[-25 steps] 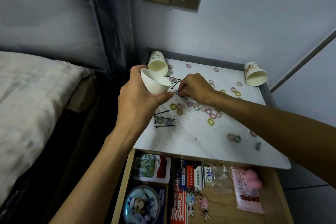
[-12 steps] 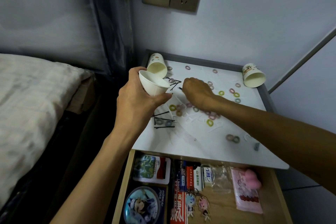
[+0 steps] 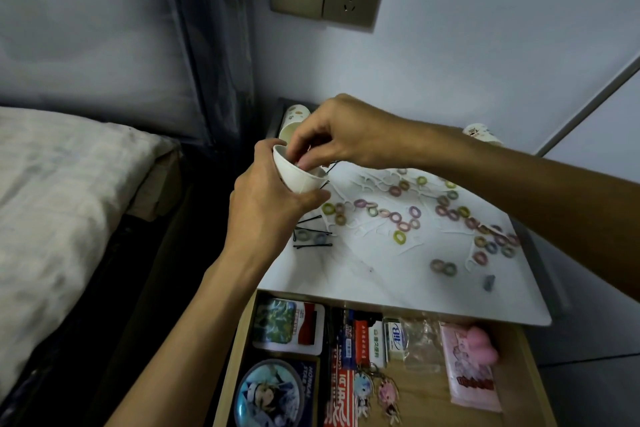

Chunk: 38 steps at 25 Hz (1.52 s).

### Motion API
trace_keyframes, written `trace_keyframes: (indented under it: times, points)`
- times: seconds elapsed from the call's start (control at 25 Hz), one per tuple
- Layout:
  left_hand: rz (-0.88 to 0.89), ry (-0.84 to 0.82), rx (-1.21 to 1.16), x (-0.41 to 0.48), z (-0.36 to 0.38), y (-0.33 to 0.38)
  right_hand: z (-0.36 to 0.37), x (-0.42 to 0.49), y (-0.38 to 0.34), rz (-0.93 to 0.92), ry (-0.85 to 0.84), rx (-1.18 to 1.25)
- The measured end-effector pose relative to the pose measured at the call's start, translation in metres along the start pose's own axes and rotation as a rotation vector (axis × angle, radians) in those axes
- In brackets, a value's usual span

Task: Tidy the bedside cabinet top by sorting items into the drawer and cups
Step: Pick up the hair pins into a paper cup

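Looking down at a left hand (image 3: 266, 208) held up just off the left edge of the bedside cabinet top (image 3: 363, 274), wrapped round a white paper cup (image 3: 299, 180) with the thumb on the near side and the cup tilted. Got a right hand (image 3: 343, 135) stretched in from the right across the top, wrist arched high, fingertips (image 3: 304, 160) bunched together and poked down into the cup's mouth. Can't tell whether pinching anything in there, too hidden by the rim.

Counting cups: three. One held, one tipped-over cup (image 3: 294, 118) lying on its side at the back left corner just behind the hands, and one back-right cup (image 3: 481, 132) mostly hidden behind the right forearm.

Counting black hairpins (image 3: 311, 245): roughly four lying on the top right beside the left hand, plus a couple poking out behind the held cup. Hard to be exact.

Counting little hair ties (image 3: 399, 237): thirty-odd pastel loops scattered over the middle and right of the top, too clumped for an exact number. Also one small grey bit (image 3: 488, 282) near the front right.

Underneath, an open drawer (image 3: 426, 406) holding one round anime badge (image 3: 273, 399), two keychain figures (image 3: 388, 397) and one pink pack (image 3: 472, 381), among other stuff.
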<state>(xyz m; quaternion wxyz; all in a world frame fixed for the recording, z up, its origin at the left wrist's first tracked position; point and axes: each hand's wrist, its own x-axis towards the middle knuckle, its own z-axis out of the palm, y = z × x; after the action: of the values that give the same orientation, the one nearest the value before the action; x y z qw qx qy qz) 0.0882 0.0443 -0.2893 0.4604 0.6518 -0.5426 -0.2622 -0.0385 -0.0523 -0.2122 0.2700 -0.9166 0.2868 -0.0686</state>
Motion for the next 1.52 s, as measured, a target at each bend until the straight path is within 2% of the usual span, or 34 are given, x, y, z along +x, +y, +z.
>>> trace_keyframes:
  times: [0.04,0.12,0.2,0.24,0.32,0.4,0.6,0.84,0.92,1.12,1.32,1.52]
  points:
    - [0.003,0.0,-0.004,0.0,0.0,0.0,0.001,0.001,0.003,-0.01,0.018,0.027]
    - [0.001,0.009,-0.013,0.0,0.0,0.0,-0.001,0.003,0.021,0.023,0.167,0.108]
    - [0.005,0.021,-0.017,0.001,-0.002,0.0,0.0,0.007,0.054,0.179,0.298,0.096]
    - [0.01,0.026,-0.019,0.001,-0.002,-0.001,0.005,0.009,0.074,0.29,0.295,0.034]
    - [0.017,0.027,-0.025,0.001,-0.003,0.0,0.02,0.013,0.11,0.496,0.177,-0.122]
    - [0.019,0.023,-0.035,0.001,-0.003,0.0,0.037,0.017,0.135,0.599,0.097,-0.192]
    - [0.027,0.037,-0.033,0.004,-0.006,-0.004,0.056,0.037,0.154,0.578,0.234,-0.066]
    - [0.03,0.029,-0.022,0.004,-0.004,-0.004,0.064,0.034,0.157,0.555,0.286,-0.05]
    - [0.034,0.027,-0.018,0.003,-0.004,-0.004,0.067,0.03,0.155,0.558,0.27,-0.085]
    - [0.027,0.029,-0.028,0.001,-0.005,-0.003,0.069,0.019,0.149,0.489,0.161,-0.389]
    - [0.013,0.029,-0.027,0.001,-0.006,-0.002,0.044,0.013,0.14,0.46,0.202,-0.205]
    - [0.008,0.015,-0.026,0.0,-0.001,0.001,0.032,0.007,0.141,0.503,0.166,-0.205]
